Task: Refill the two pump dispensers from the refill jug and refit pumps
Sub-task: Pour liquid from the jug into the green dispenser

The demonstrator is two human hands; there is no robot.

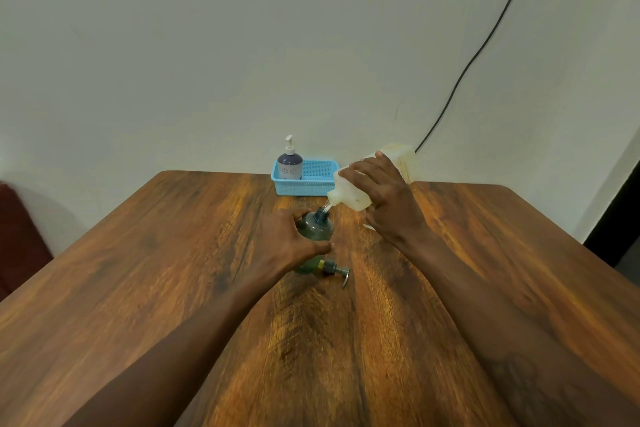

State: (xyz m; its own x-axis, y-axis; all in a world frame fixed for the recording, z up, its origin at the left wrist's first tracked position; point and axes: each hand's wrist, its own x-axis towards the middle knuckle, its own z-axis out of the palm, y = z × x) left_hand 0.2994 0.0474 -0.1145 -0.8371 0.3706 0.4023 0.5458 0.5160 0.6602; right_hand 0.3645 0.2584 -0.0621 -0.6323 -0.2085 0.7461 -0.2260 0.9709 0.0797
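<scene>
My left hand [289,243] grips a grey-green pump bottle [317,227] that stands upright on the table with its neck uncovered. My right hand [384,199] holds the whitish refill jug [349,189] tilted down to the left. A thin clear stream runs from the jug's spout into the bottle's neck. The bottle's grey pump head [336,269] lies on the table just in front of the bottle. A second dispenser [289,163], purple with a white pump fitted, stands in the left end of a blue basket [311,184].
The wooden table [173,270] stretches wide to both sides. The blue basket sits at its far edge against a white wall. A black cable [485,45] runs down the wall behind the jug. A dark red seat [17,239] is at the far left.
</scene>
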